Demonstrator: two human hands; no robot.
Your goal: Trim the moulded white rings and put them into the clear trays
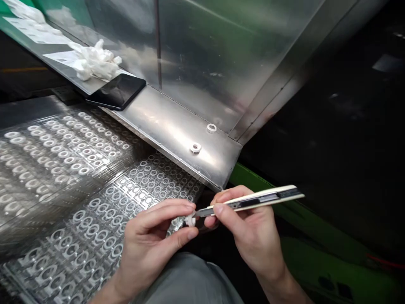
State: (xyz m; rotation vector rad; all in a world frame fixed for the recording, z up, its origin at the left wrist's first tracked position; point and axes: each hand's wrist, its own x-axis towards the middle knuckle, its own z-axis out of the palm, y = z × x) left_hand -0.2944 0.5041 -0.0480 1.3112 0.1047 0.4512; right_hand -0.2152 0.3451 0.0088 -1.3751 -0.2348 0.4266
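Between the thumb and fingertips of my left hand (158,236) is a small white plastic ring (190,220), held up above my lap. My right hand (249,230) is closed round a slim cream utility knife (253,200), its handle end pointing to the right. The knife's blade (204,212) points left, its tip at the ring's right side; whether it touches cannot be made out. Two more white rings, one nearer (195,147) and one farther (211,128), rest on the metal ledge beyond my hands.
A metal ledge (164,120) runs along a reflective metal panel. On it lie a black phone (118,90), crumpled white gloves (95,61) and paper sheets. Stacked clear trays (126,169) at left hold many white rings. A green surface (316,253) lies at right.
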